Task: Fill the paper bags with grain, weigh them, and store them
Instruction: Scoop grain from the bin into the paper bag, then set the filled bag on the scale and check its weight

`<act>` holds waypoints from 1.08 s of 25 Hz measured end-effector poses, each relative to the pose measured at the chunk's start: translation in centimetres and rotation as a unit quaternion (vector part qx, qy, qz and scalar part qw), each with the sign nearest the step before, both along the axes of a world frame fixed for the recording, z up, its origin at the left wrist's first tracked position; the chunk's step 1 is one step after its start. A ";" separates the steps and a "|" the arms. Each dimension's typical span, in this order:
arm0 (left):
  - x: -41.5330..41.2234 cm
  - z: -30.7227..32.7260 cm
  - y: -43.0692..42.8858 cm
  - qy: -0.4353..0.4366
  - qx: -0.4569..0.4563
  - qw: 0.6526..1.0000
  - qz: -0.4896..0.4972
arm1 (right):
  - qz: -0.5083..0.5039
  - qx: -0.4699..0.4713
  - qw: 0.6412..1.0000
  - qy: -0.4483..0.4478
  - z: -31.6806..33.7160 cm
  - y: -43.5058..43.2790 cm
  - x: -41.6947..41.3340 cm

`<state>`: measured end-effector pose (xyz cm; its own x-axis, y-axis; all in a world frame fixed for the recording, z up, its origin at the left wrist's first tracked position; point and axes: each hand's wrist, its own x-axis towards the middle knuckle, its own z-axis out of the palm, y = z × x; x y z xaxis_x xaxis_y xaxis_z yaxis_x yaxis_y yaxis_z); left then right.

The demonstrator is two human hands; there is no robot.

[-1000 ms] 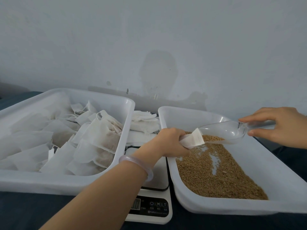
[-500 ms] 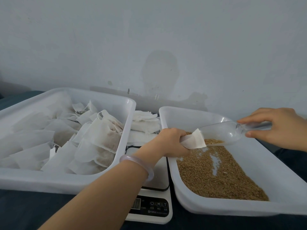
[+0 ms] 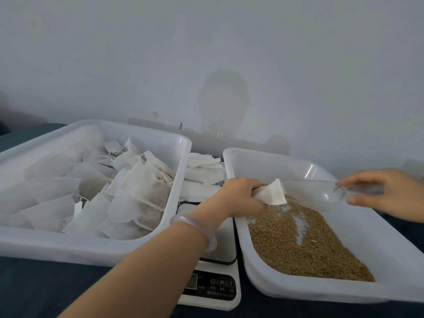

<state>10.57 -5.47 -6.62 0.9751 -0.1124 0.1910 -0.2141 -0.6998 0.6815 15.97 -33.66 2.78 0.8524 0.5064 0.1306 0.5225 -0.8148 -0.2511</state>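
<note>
Above grain tray (image 3: 378, 237), left hand (image 3: 238, 193) grips bag (image 3: 271, 195) beside scoop (image 3: 321, 191)

glossy white plastic tray (image 3: 252, 157), clear plastic scoop (image 3: 321, 191), thin paper bag (image 3: 271, 195)

The 1 view comes from a wide-angle camera worn on the head, above the near side of the scale (image 3: 215, 285), looking forward and down, so the scale lies low in mid-frame. It is close: a forearm (image 3: 149, 260) enters from the bottom edge over the scale, the bag tray (image 3: 91, 251) left of the scale and the grain tray (image 3: 321, 292) right of it are cut by the frame's sides, and the wall (image 3: 206, 53) behind the scale fills the upper part.
</note>
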 end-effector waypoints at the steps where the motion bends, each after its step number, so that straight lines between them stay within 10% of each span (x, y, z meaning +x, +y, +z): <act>1: 0.0 0.1 0.0 0.013 -0.023 1.000 0.002 | -0.008 0.014 1.000 0.022 -0.8 -0.7 0.1; 17: -0.2 0.5 0.3 0.085 -0.119 0.989 -0.004 | -0.013 -0.160 0.978 0.133 -7.9 5.1 0.5; 22: -0.5 0.6 0.0 0.080 -0.115 0.989 -0.034 | 0.126 0.065 0.984 0.111 -3.9 9.5 -1.1; 27: -1.8 1.6 -0.3 0.091 -0.198 0.974 -0.062 | 0.165 0.078 0.980 0.079 -1.8 13.0 -2.0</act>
<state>8.72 -5.81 -5.00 0.9807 -0.1830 0.0693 -0.1309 -0.3503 0.9274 13.98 -20.63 0.98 0.6616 0.7420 0.1080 0.6958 -0.5539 -0.4573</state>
